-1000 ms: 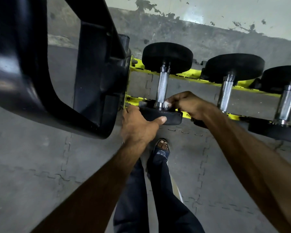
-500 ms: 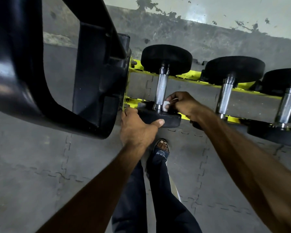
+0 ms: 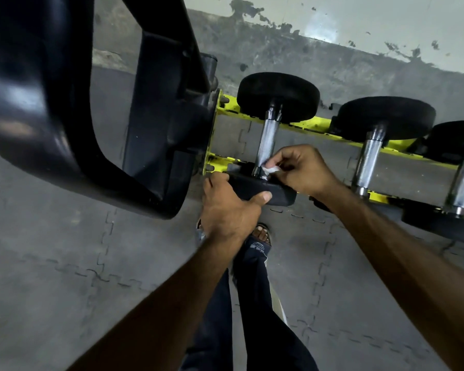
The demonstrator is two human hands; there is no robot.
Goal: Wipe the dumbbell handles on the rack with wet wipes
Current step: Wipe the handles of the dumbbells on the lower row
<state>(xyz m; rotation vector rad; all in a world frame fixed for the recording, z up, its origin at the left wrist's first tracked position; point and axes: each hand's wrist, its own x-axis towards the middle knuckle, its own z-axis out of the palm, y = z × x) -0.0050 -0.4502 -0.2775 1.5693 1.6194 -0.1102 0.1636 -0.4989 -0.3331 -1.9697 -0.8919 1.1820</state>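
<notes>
left hand: fingers and thumb curl round the near black weight of the dumbbell, probably to stop it rolling while the bar is rubbed.
right hand: fingertips pinch a small crumpled white wipe against the near end of the steel handle, where grime likely gathers by the collar.
dumbbell: lies across the yellow rails at the rack's left end, so its handle spans the open gap and is easy to reach.
two more handles: further right along the rack, neither hand on them.
</notes>
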